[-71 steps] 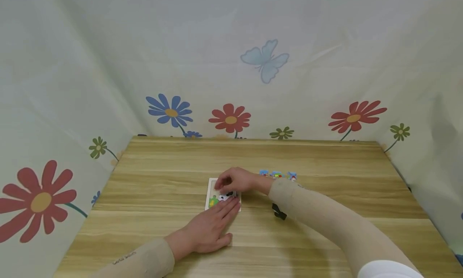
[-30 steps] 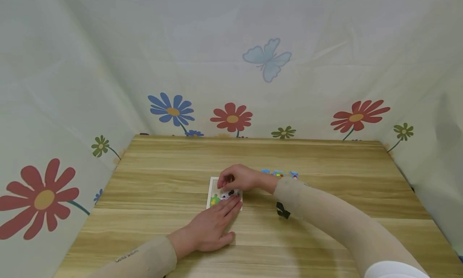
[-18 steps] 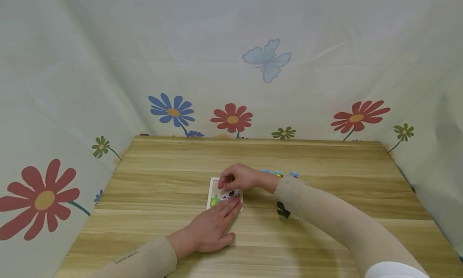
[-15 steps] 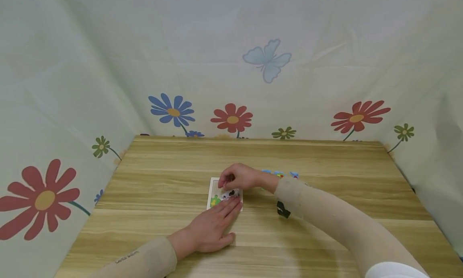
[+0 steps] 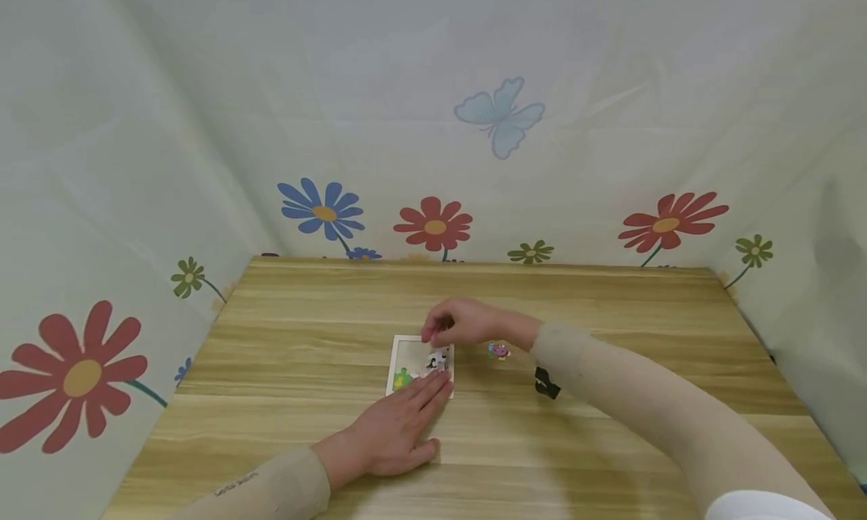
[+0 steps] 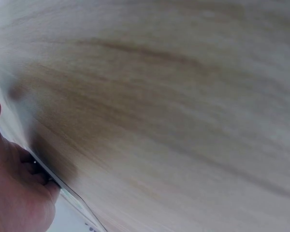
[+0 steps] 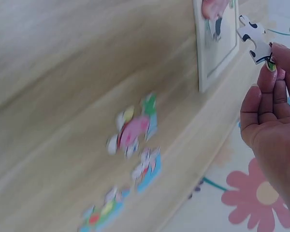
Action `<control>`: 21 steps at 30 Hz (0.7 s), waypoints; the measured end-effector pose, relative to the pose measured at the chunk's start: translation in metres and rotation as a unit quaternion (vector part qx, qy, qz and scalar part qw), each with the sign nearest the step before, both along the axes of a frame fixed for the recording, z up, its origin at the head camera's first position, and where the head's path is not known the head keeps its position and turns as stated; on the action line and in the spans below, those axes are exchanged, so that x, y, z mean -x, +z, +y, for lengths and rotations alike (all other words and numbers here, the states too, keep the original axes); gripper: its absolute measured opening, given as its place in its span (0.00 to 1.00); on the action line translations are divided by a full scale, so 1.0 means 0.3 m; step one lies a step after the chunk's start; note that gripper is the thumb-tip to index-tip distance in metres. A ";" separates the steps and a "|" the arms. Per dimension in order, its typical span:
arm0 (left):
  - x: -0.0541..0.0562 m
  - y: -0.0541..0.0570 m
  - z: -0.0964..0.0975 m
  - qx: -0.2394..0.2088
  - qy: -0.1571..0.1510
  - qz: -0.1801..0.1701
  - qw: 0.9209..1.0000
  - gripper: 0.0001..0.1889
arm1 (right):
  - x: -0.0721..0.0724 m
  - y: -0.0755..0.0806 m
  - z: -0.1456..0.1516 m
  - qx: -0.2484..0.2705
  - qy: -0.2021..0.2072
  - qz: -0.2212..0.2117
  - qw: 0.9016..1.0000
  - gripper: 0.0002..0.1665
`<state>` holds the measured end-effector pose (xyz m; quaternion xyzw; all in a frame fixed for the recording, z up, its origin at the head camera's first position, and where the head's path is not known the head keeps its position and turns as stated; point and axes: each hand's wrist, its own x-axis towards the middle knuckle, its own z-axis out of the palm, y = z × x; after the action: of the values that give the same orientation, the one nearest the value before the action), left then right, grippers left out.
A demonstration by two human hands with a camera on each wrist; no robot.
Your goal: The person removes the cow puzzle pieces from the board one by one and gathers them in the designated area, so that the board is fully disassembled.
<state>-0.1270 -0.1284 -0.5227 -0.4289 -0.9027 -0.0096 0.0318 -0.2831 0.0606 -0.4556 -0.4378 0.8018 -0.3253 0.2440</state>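
Note:
My right hand (image 5: pixel 467 320) pinches a black-and-white jigsaw piece (image 7: pixel 253 38) between thumb and fingertips. It holds the piece tilted over the right side of a small pale puzzle tray (image 5: pixel 413 348). My left hand (image 5: pixel 396 430) lies palm down, its straight fingers resting across the tray's near right corner. A green-and-yellow piece (image 5: pixel 403 377) sits in the tray's near left corner. Under the left fingertips, the right wrist view shows part of another black-and-white piece (image 7: pixel 217 28). The left wrist view has the left hand (image 6: pixel 19 193) at the tray's edge.
Right of the tray lie several loose pieces: a pink one (image 7: pixel 135 130), a blue-and-white one (image 7: pixel 147 169) and a blue-and-green one (image 7: pixel 104 210). A black object (image 5: pixel 546 383) shows beside the right forearm. Flowered cloth (image 5: pixel 433 223) hangs behind the wooden table (image 5: pixel 325 302).
My right hand has moved right and away from me with the piece, baring more of the tray. Its forearm now covers the blue loose pieces and uncovers the pink one. The left hand stays put.

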 end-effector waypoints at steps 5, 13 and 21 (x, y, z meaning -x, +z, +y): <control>-0.003 0.004 0.001 0.004 0.002 -0.002 1.000 0.42 | 0.001 0.028 0.070 -0.009 0.000 0.003 1.000 0.07; -0.005 0.007 0.004 0.001 0.001 0.004 1.000 0.41 | 0.015 0.036 0.193 -0.022 -0.004 -0.007 1.000 0.07; -0.009 0.014 0.006 -0.006 -0.003 0.003 1.000 0.41 | 0.023 0.037 0.293 -0.030 -0.009 0.011 0.999 0.06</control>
<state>-0.1243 -0.1265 -0.5185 -0.4319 -0.9011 -0.0135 0.0371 -0.2900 0.1486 -0.4446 -0.4271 0.8177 -0.2982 0.2451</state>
